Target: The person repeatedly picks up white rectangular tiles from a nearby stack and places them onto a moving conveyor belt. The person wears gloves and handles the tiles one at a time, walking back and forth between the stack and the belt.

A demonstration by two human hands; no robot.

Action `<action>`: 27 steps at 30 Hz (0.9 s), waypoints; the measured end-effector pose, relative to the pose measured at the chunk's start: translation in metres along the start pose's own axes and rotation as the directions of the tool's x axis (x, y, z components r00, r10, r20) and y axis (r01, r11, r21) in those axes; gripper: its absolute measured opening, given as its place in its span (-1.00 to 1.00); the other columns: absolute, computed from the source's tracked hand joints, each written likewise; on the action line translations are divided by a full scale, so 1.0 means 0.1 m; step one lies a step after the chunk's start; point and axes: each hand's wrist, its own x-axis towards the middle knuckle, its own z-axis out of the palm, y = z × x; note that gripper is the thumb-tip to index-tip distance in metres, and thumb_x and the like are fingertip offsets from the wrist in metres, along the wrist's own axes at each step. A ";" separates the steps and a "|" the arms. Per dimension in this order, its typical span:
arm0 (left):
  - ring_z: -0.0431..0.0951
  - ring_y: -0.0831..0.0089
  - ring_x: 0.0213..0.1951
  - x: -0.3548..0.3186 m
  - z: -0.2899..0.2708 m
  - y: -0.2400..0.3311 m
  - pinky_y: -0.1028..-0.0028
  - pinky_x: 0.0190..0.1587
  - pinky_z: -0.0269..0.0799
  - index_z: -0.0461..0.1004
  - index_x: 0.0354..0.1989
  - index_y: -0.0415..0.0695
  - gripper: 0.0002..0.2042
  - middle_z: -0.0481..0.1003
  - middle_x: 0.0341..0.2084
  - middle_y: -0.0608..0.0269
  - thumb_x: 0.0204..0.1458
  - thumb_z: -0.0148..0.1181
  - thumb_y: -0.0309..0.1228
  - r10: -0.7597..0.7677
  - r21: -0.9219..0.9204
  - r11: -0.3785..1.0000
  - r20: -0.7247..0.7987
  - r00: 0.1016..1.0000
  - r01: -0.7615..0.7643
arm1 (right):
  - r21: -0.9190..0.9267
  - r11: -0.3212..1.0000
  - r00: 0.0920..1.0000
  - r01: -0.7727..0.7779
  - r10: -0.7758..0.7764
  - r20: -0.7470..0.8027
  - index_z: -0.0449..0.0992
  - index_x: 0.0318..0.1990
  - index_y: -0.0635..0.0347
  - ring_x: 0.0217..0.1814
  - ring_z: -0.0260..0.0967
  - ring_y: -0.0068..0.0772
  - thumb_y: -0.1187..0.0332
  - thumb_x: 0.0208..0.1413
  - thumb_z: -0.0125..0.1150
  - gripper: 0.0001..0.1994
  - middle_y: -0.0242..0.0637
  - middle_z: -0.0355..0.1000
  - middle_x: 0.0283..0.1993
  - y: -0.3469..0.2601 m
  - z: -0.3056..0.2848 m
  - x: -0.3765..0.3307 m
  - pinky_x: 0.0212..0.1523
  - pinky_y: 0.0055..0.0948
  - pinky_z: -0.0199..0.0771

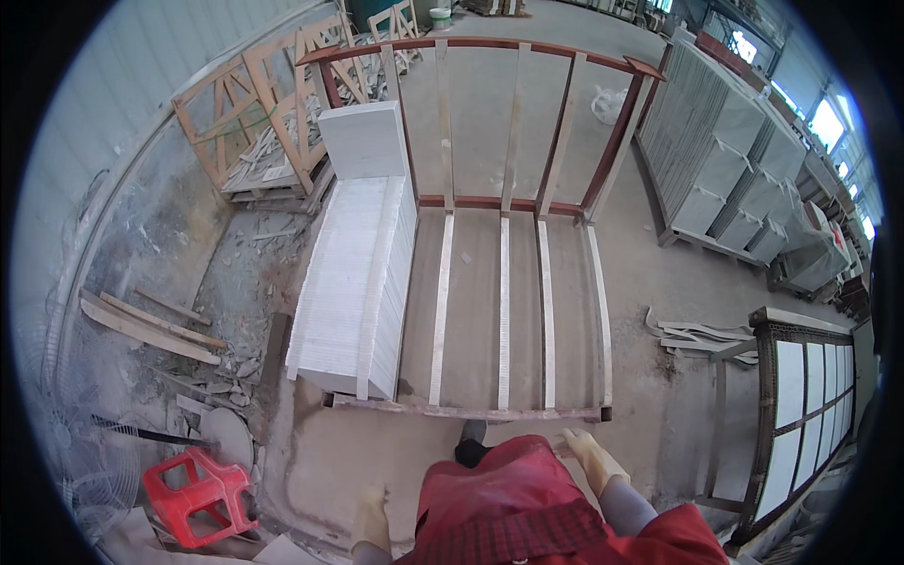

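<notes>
My left hand [373,516], in a pale yellow glove, hangs low beside my red apron [499,480]. It looks empty with loose fingers, though its outline blends into the floor. On the other side my right hand [593,460], gloved alike, holds nothing, its fingers apart near the front rail. Before me stands a low rack [504,311] of pale slats with an upright reddish-brown back frame [490,42]. Along its left side runs a long row of white slabs [344,273] on edge, a larger white face [363,141] standing at the far end. Neither hand touches them.
A red plastic stool [198,494] and a fan [99,471] are at the lower left. Wooden planks [146,330] and rubble lie along the left wall. Stacked slabs [716,141] stand far right, strips [697,339] lie on the floor, and a framed panel rack [805,414] stands nearer.
</notes>
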 end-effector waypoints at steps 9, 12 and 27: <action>0.56 0.22 -0.40 0.18 -0.05 1.06 0.21 -0.36 0.52 0.49 -0.19 -0.18 -0.47 0.56 -0.39 0.06 0.23 -0.32 0.01 0.082 -0.357 0.934 0.196 0.977 -0.007 | 0.018 0.992 0.992 0.125 -0.125 -0.004 0.41 0.06 0.22 -0.26 0.52 -0.27 0.14 0.25 -0.19 -0.59 -0.08 0.53 -0.22 -1.03 0.14 0.46 -0.27 -0.36 0.53; 0.55 0.21 -0.42 0.42 -0.02 1.24 0.18 -0.38 0.51 0.46 -0.16 -0.16 -0.49 0.55 -0.38 0.06 0.22 -0.28 0.03 0.058 -0.354 0.935 0.199 0.978 0.017 | 0.021 0.992 0.991 0.128 -0.127 -0.039 0.45 0.01 0.24 -0.26 0.51 -0.28 0.17 0.23 -0.19 -0.60 -0.09 0.53 -0.24 -1.19 0.11 0.56 -0.28 -0.37 0.53; 0.53 0.23 -0.35 2.15 0.33 5.41 0.22 -0.33 0.49 0.41 -0.06 -0.12 -0.59 0.52 -0.30 0.05 0.17 -0.07 -0.04 0.322 -0.657 0.749 0.246 0.914 -0.087 | 0.432 0.882 0.893 -0.189 0.337 -0.298 0.46 0.01 0.18 -0.25 0.53 -0.23 0.10 0.21 -0.14 -0.59 -0.08 0.53 -0.22 -1.56 0.20 0.72 -0.30 -0.35 0.54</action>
